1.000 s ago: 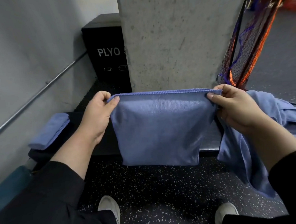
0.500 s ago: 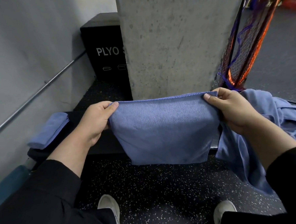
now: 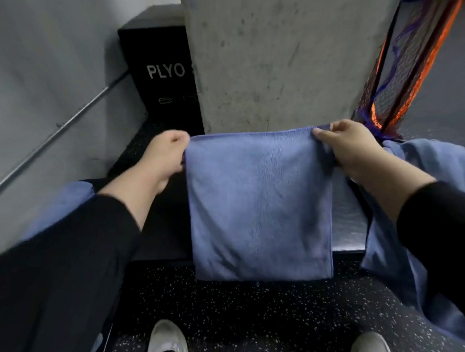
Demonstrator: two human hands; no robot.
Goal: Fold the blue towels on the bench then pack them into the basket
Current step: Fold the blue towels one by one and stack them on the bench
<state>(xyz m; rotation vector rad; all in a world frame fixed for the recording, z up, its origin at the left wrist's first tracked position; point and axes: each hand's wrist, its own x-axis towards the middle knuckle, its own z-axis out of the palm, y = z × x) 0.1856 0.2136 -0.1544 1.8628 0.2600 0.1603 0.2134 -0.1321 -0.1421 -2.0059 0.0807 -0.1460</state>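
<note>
A folded blue towel (image 3: pixel 259 201) lies stretched over the dark bench (image 3: pixel 164 233), its lower edge hanging past the bench's front. My left hand (image 3: pixel 163 160) pinches its far left corner and my right hand (image 3: pixel 348 148) pinches its far right corner. A folded blue towel (image 3: pixel 73 195) rests on the bench at the left, partly hidden by my left sleeve. A loose heap of blue towels (image 3: pixel 425 171) drapes over the bench's right end and down toward the floor. No basket can be made out.
A concrete pillar (image 3: pixel 287 54) stands right behind the bench. A black plyo box (image 3: pixel 161 72) sits back left beside a grey wall with a metal rail (image 3: pixel 56 131). An orange and purple net (image 3: pixel 398 70) hangs at the right. My shoes stand on speckled floor (image 3: pixel 260 322).
Both hands moved forward and down, carrying the towel from mid-air onto the bench top. The towel now looks narrower and longer, draped over the front edge.
</note>
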